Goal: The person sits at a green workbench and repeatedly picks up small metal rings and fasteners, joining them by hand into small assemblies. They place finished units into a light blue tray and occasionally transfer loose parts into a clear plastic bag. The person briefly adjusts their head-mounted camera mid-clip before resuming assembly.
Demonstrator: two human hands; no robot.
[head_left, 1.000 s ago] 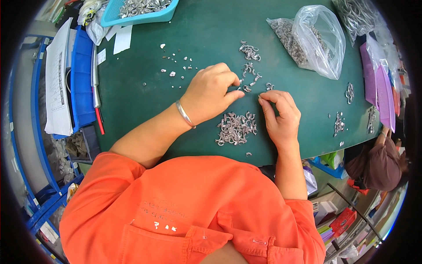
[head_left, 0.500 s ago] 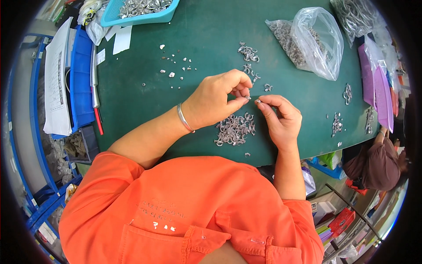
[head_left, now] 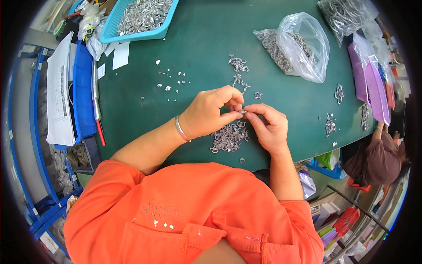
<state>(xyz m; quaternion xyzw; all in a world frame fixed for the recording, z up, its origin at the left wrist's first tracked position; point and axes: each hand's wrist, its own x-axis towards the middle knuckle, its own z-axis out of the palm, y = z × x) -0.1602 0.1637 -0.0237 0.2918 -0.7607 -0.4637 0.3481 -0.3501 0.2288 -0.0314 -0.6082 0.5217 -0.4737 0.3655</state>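
Note:
Above the near middle of the table, my left hand (head_left: 211, 108) and my right hand (head_left: 269, 127) meet at their fingertips. Both are closed in a pinch on a small silver metal piece (head_left: 242, 111); its exact shape is mostly covered by the fingers, and I cannot tell whether it is one part or two. Just below the fingers lies a pile of small grey curved metal pieces (head_left: 228, 138). Beyond the hands are smaller clusters of similar curved pieces (head_left: 238, 64), and one little group (head_left: 258, 95) sits apart.
A light-blue basket (head_left: 165, 31) of metal pieces stands far left, a clear plastic bag (head_left: 316, 66) of them far right. White crumbs (head_left: 168, 88) dot the green table (head_left: 198, 44). Blue bin (head_left: 83, 88) on the left, purple tray (head_left: 377, 92) on the right; another person (head_left: 380, 156) beyond.
My hands were slightly apart, each pinching something small; now their fingertips have come together on the metal piece. The view has shifted a little.

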